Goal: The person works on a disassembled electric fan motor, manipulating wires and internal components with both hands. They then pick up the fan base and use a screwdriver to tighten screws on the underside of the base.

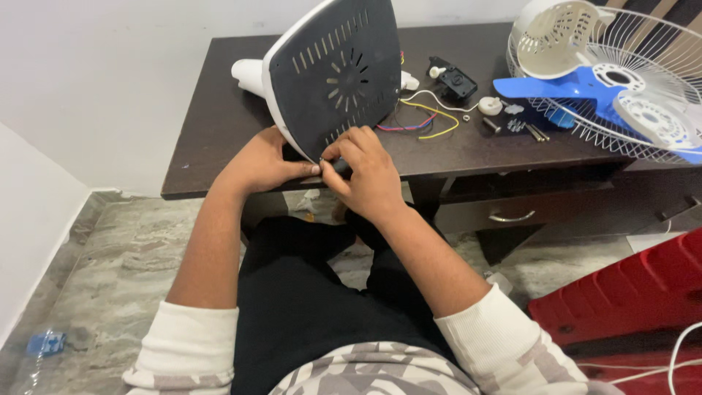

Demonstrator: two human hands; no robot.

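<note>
Two hands are meeting at the lower edge of the tilted dark fan base point(333, 73), upper centre of the frame: the left hand point(265, 162) is gripping its rim, the right hand point(368, 172) is pinching something small there, too small to identify.

One fan base point(333, 73), one blue fan blade point(578, 84), one wire grille point(643, 80), one black switch box point(455, 79), two hands point(263, 161) point(365, 172), one red crate point(629, 292).
</note>
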